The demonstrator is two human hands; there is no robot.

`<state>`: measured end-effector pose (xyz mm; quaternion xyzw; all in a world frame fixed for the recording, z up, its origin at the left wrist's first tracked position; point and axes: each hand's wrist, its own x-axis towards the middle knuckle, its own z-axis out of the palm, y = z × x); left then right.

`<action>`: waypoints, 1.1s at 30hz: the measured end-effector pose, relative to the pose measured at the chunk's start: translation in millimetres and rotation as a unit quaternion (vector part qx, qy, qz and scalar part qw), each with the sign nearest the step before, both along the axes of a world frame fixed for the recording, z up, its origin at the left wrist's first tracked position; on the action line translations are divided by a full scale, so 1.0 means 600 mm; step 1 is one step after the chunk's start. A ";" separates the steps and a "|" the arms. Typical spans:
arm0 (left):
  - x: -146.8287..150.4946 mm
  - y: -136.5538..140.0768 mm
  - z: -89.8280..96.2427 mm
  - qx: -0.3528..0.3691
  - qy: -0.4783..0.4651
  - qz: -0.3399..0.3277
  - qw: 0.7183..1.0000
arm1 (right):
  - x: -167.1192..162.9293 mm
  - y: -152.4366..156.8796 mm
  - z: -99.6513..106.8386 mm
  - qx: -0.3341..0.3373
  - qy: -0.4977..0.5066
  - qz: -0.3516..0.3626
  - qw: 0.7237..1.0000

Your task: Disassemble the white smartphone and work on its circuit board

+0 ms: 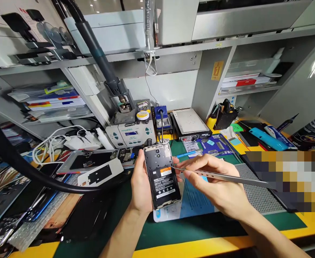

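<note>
My left hand (141,186) is wrapped round a smartphone (153,165) with its back cover off. The phone is tilted toward me, showing a black battery (165,184) with white print and an orange label, and the camera near the top. Between the thumb and fingers of my right hand (218,184) is a pair of metal tweezers (235,178), their long grey end reaching out to the right. The tweezer tip is at the phone's right edge, beside the battery's top; whether it touches cannot be made out. Under the phone lies a blue and white mat (195,204).
A black cable (55,184) arcs across the left, above loose phone parts and a white phone back plate (103,173). Behind stand a rework station (132,134), a soldering iron holder (161,118) and a flat heating plate (191,123). A perforated grey mat (259,190) lies at right.
</note>
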<state>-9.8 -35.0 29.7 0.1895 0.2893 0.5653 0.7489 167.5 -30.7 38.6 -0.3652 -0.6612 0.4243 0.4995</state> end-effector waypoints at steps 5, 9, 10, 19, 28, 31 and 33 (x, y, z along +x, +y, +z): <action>0.007 -0.002 0.001 0.003 -0.011 0.013 1.000 | -0.003 -0.003 -0.005 -0.010 0.008 -0.013 1.000; 0.009 -0.001 0.001 -0.008 0.000 0.015 1.000 | -0.002 -0.002 -0.003 -0.010 0.016 -0.003 1.000; 0.009 -0.001 0.001 -0.010 0.004 0.017 1.000 | -0.002 -0.001 -0.003 -0.010 0.015 -0.002 1.000; 0.013 0.002 0.000 -0.023 0.009 0.031 0.999 | -0.005 -0.001 -0.020 0.071 -0.054 -0.046 0.995; 0.014 0.007 -0.008 -0.077 -0.004 0.021 0.997 | -0.013 -0.003 -0.035 0.216 -0.134 -0.051 0.966; 0.013 0.010 -0.009 -0.078 -0.029 0.021 0.996 | -0.014 -0.002 -0.047 0.262 -0.152 -0.028 0.953; 0.012 0.012 -0.011 -0.084 -0.042 0.014 0.995 | -0.014 -0.003 -0.053 0.282 -0.167 -0.023 0.945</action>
